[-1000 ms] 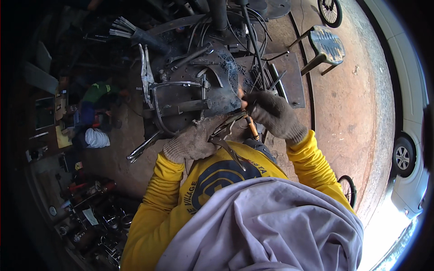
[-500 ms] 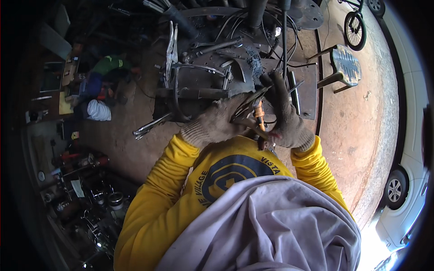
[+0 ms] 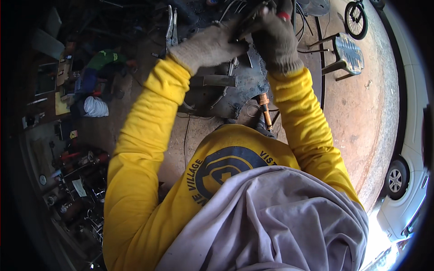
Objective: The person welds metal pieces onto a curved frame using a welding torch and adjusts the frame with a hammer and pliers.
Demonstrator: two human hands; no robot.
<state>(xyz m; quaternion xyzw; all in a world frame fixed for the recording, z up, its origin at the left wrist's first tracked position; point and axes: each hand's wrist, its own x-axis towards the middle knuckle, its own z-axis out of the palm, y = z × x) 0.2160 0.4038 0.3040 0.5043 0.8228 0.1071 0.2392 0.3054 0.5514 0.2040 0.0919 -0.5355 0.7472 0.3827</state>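
Both my hands wear grey-brown knit gloves and reach out over the far part of a dark steel workbench (image 3: 253, 83). My left hand (image 3: 205, 47) has its fingers bent around the near side of a dark metal piece (image 3: 246, 28). My right hand (image 3: 276, 41) is closed at the piece's other side, with a small red patch by its fingers; the exact shape of the piece is hard to make out. Locking pliers (image 3: 171, 28) stand just beyond my left hand. Beneath my wrists lie a flat steel bar (image 3: 214, 81) and curved metal strips. An orange-handled tool (image 3: 265, 108) hangs at the near edge.
Black cables (image 3: 304, 22) run beside my right hand. A worn stool (image 3: 348, 54) and a bicycle wheel (image 3: 356, 21) stand to the right, near a white car (image 3: 407, 180). On the left, a person in green (image 3: 106, 61) crouches by clutter; dark machine parts (image 3: 77, 180) fill the lower left.
Both hands have moved away from my body, forward over the bench, carrying the dark metal from in front of my chest. The orange-handled tool is now uncovered.
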